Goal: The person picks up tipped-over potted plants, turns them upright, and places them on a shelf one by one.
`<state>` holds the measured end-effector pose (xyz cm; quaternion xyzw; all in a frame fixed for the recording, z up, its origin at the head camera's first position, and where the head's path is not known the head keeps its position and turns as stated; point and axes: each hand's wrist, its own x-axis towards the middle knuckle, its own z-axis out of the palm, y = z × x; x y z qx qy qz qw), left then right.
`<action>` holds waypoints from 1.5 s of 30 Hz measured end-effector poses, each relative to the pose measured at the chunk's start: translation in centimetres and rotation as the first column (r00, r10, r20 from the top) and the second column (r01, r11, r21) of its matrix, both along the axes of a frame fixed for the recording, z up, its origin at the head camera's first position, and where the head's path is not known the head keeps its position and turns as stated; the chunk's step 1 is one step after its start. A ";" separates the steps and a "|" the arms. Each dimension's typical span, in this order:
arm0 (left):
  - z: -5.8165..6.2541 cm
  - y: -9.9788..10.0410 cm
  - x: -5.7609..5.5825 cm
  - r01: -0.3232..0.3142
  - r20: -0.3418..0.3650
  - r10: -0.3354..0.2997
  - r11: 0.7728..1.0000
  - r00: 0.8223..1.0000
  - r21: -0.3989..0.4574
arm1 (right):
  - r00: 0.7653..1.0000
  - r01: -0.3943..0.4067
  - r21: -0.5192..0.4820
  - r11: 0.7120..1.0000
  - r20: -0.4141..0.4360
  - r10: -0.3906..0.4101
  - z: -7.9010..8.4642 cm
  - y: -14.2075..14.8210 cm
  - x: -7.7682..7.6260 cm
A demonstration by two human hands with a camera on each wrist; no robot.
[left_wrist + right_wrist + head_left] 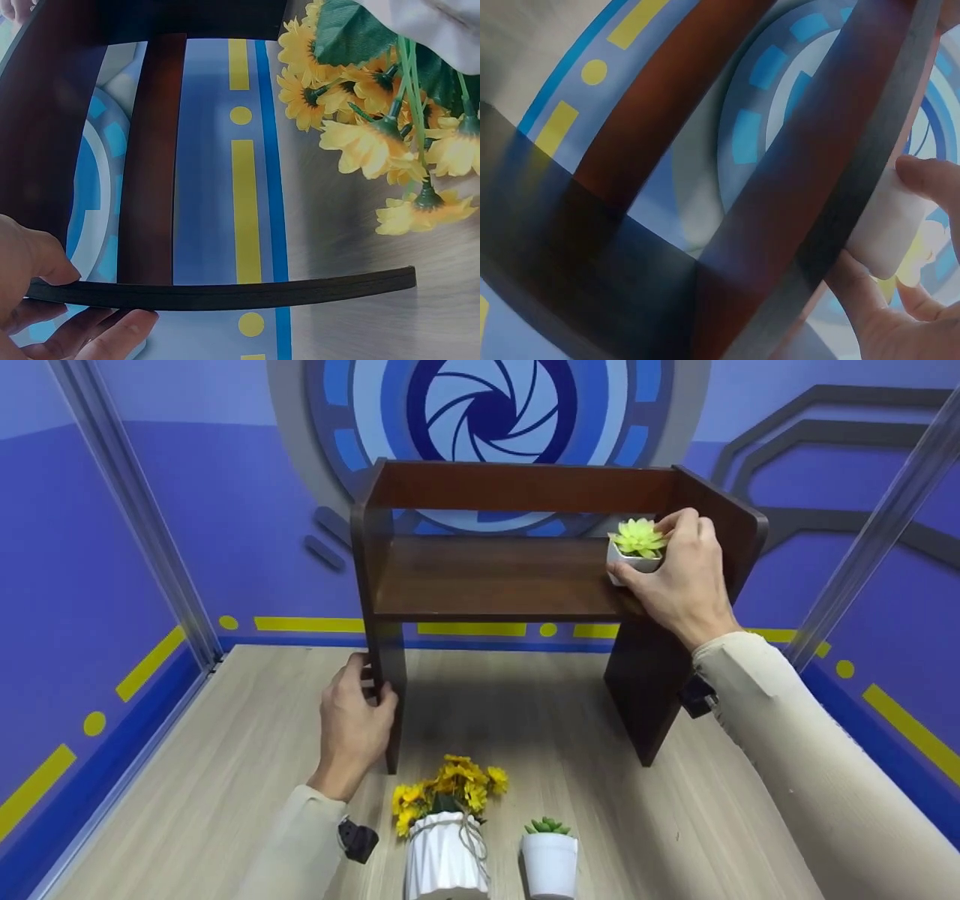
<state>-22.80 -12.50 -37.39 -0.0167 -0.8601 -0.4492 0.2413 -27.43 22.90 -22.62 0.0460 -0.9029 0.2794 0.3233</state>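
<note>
A dark brown wooden shelf unit (pixel 487 577) stands on the table, with two side panels and one raised board. My right hand (pixel 686 574) grips a small white pot (pixel 889 225) holding a light-green succulent (pixel 637 538), at the right end of the raised board. Thumb and fingers lie on opposite sides of that pot. Lower down, my left hand (pixel 356 720) holds the front edge of the left side panel (pixel 225 295), thumb on the inner face and fingers on the outer one.
In front of the shelf lies a white ribbed pot (pixel 448 855) with yellow flowers (pixel 450 791) and a twine bow. Beside it is a smaller white pot (pixel 550 866) with a green succulent (pixel 547 826). Blue printed walls (pixel 225 510) enclose the wood-grain table (pixel 262 690).
</note>
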 end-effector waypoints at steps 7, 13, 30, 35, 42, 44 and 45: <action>0.0 0.0 0.0 -0.010 0.004 0.010 1.000 1.000 -0.008 | 0.999 0.026 -0.029 0.999 0.040 -0.025 -0.3 0.3 -0.9; -0.1 0.0 0.1 -0.019 -0.033 0.018 1.000 0.999 -0.017 | 1.000 0.009 -0.037 0.999 0.015 -0.008 -0.7 0.7 -1.5; -0.2 0.1 0.0 -0.019 -0.047 0.018 1.000 0.999 -0.013 | 0.991 -0.012 -0.039 0.999 0.132 0.017 -1.0 0.7 -1.0; -0.2 0.1 0.0 -0.014 -0.029 0.013 1.000 0.999 -0.010 | 0.986 -0.008 -0.047 0.999 0.165 0.016 -1.2 0.5 -0.1; -0.2 0.2 0.0 -0.015 -0.032 0.014 1.000 0.999 -0.016 | 0.995 -0.033 -0.057 0.998 0.098 0.038 -1.8 0.5 1.4; -0.2 0.2 0.0 -0.014 -0.043 0.014 1.000 0.999 -0.013 | 0.995 -0.045 -0.056 0.997 0.082 0.050 -2.0 0.7 1.7; -0.3 0.1 0.0 -0.015 -0.048 0.014 1.000 0.999 -0.013 | 0.995 -0.050 -0.055 0.997 0.079 0.054 -2.1 0.8 1.8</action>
